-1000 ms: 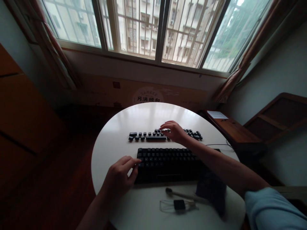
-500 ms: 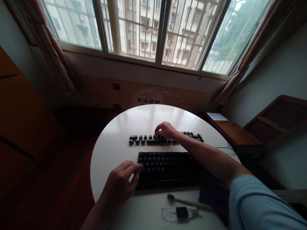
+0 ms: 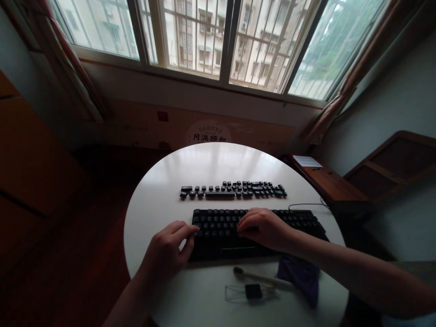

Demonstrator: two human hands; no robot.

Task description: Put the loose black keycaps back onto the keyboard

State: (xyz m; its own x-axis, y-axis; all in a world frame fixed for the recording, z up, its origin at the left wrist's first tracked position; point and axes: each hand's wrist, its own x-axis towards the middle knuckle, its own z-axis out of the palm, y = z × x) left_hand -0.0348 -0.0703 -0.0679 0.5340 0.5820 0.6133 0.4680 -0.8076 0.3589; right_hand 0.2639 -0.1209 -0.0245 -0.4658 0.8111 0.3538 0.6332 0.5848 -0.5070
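Observation:
A black keyboard [image 3: 218, 225] lies on the round white table; its upper rows carry keycaps, while the lower part looks bare and dark. My left hand [image 3: 173, 243] grips the keyboard's left end, with fingertips on the edge keys and the thumb lower down. Over the middle of the board, my right hand [image 3: 264, 227] is pinched, fingertips low against the key rows. The small keycap in that pinch is hidden by the fingers. Behind the keyboard, loose black keycaps stand in rows, among them a long space bar [image 3: 220, 194].
In front of the keyboard lie a brush [image 3: 259, 277], a wire keycap puller [image 3: 253, 291] with a black block, and a purple cloth [image 3: 301, 277]. A cable [image 3: 308, 204] runs off to the right. A wooden side table [image 3: 335, 184] with paper [image 3: 307, 161] stands beyond.
My right hand has come back from the loose keycap rows to the middle of the keyboard, its fingers pinched. My left hand keeps its place at the keyboard's left end.

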